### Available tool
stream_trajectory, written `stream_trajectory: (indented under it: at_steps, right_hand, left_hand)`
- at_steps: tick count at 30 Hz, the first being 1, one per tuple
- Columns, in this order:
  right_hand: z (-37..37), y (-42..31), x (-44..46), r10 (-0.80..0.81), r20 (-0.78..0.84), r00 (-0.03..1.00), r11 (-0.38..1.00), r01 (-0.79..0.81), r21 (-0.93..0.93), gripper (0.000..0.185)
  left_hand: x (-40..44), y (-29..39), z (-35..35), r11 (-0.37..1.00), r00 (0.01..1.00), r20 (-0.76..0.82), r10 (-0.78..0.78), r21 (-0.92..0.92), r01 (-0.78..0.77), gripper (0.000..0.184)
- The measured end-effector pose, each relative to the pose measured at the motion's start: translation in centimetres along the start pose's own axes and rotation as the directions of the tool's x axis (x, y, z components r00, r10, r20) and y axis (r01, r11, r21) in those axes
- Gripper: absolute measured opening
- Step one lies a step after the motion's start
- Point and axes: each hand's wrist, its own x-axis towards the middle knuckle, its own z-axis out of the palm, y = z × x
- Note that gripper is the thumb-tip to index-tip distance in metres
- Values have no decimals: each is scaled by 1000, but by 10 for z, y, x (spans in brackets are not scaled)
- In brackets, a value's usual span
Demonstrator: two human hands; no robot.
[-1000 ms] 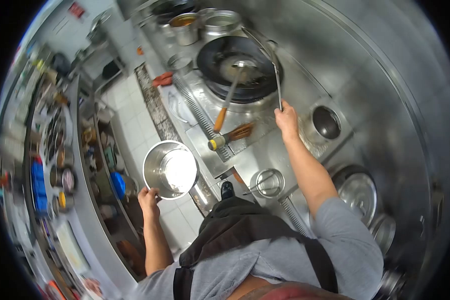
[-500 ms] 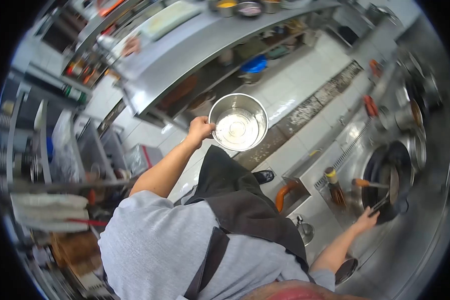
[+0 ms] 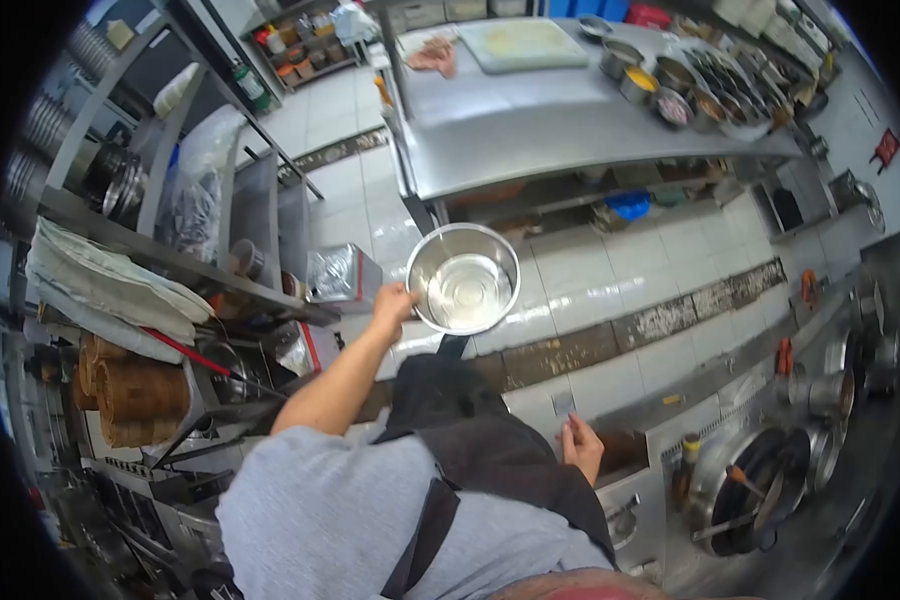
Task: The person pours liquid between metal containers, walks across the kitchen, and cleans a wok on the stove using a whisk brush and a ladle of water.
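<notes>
My left hand (image 3: 395, 305) is closed on the rim of a round stainless steel pot (image 3: 418, 262), thumb at its near side. The pot is held out in front of me over the tiled floor. Its shiny bottom shows rings, and I cannot tell whether clear liquid lies in it. Near my apron (image 3: 480, 430), my right hand (image 3: 582, 450) is loosely curled, with nothing visible in its fingers. Right of that hand, a dark wok (image 3: 740, 540) sits on the stove, with an orange-handled utensil (image 3: 748, 480) resting in it.
A steel worktable (image 3: 500, 130) ahead carries a white cutting board (image 3: 525, 45) and several food bowls. Shelving (image 3: 185, 262) with towels (image 3: 110, 285) and bamboo steamers (image 3: 145, 400) stands at left. A metal tin (image 3: 335, 275) is on the floor. The stove (image 3: 680, 450) runs along the right.
My right hand has let go of the utensil at the wok and come back beside my apron. The view has turned left. My left hand still holds the pot.
</notes>
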Motion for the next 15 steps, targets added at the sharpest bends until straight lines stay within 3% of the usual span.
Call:
stream_trajectory:
  at_steps: [1,2,7,8,11,13,14,15]
  right_hand:
    - [8,0,8,23,5,1000,1000,-23,9,22]
    - [14,-4,18,28,13,1000,1000,-28,-5,22]
    - [61,-65,110,2,72,997,989,9,-148,24]
    - [78,-71,138,-77,79,994,975,91,-202,24]
    - [139,-114,208,-239,128,962,906,269,-328,25]
    - [182,-157,236,-180,186,966,934,227,-276,26]
    - [202,-168,246,-181,196,964,934,231,-272,26]
    - [223,-176,257,-226,264,937,925,292,-243,26]
  left_hand:
    - [23,-23,-15,998,1000,3,-21,-66,21,7]
    - [15,-4,-24,986,999,-2,-53,-157,52,6]
    - [57,9,-100,953,990,-98,-98,-295,65,8]
    - [75,5,-120,943,987,-125,-97,-328,51,8]
    - [135,-15,-190,974,963,-267,-42,-225,-20,5]
    - [153,-13,-232,995,907,-420,-21,-102,-24,14]
    - [160,-11,-250,996,860,-501,90,42,-80,17]
    - [164,-6,-266,995,858,-505,97,48,-85,17]
